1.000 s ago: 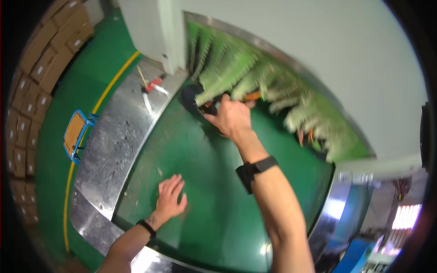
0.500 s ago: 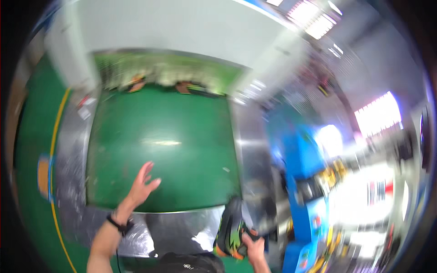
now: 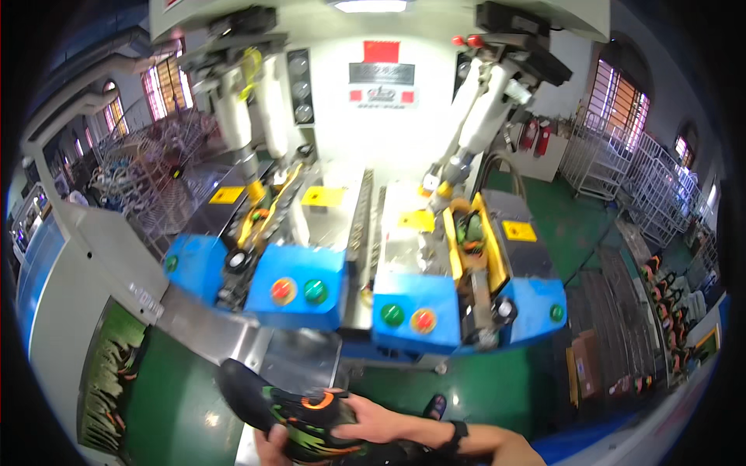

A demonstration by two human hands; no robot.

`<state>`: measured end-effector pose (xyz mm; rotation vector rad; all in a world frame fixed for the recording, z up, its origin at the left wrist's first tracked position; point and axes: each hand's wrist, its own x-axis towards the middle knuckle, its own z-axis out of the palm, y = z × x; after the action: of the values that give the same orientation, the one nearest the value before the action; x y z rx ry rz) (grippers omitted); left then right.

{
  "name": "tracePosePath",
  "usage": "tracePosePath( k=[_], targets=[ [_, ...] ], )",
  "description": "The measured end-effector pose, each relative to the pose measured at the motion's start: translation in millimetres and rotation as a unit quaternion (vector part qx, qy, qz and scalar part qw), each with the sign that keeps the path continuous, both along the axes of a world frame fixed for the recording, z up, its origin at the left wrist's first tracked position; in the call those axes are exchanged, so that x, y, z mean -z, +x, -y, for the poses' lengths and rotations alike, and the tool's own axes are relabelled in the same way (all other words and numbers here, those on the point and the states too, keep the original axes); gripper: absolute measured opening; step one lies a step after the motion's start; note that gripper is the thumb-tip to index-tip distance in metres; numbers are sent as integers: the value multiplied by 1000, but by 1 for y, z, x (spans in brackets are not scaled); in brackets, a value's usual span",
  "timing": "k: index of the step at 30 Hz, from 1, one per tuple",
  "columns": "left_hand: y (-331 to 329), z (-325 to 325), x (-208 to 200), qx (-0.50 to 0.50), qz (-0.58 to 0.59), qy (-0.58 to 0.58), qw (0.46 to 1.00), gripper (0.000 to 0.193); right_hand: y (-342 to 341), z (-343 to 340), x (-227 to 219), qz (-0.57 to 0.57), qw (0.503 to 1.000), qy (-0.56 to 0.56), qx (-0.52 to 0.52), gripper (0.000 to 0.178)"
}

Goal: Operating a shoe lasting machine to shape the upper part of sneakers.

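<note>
Low in the view I hold a black shoe (image 3: 299, 419) with green and orange markings and an orange-edged opening. Its dark rounded end points up and to the left. My right hand (image 3: 369, 419) reaches in from the lower right and is closed on the shoe near its opening. On the near left side, my left hand (image 3: 270, 446) grips it, partly cut off by the lower edge. Ahead stands a white and blue machine (image 3: 299, 303) with two stations. Another black and green shoe (image 3: 470, 231) sits between yellow side pads in its right station.
Red buttons (image 3: 283, 291) and green buttons (image 3: 392, 314) line the machine's front. At left, a white housing (image 3: 85, 248) has a fringed green opening (image 3: 113, 380). Several shoes (image 3: 672, 307) stand on a rack at right, near white wire carts (image 3: 606, 163).
My view has swung right, from the green belt to the machine. My left hand was open over the belt; now both hands hold the shoe, which was in my right hand alone.
</note>
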<state>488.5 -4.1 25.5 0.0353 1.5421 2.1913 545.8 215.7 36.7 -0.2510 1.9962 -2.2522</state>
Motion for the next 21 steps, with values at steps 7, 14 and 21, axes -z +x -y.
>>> tracePosePath(
  k=[7,14,21],
  targets=[
    [15,-235,-57,281,-78,33,956,89,130,-195,-36,131,876,-297,357,59],
    [-104,-547,-31,321,-195,-283,883,95,190,-292,3,-71,804,-228,545,60],
    [-112,-678,49,192,-331,-296,875,62,244,-275,-48,88,665,-236,703,62]
  ],
)
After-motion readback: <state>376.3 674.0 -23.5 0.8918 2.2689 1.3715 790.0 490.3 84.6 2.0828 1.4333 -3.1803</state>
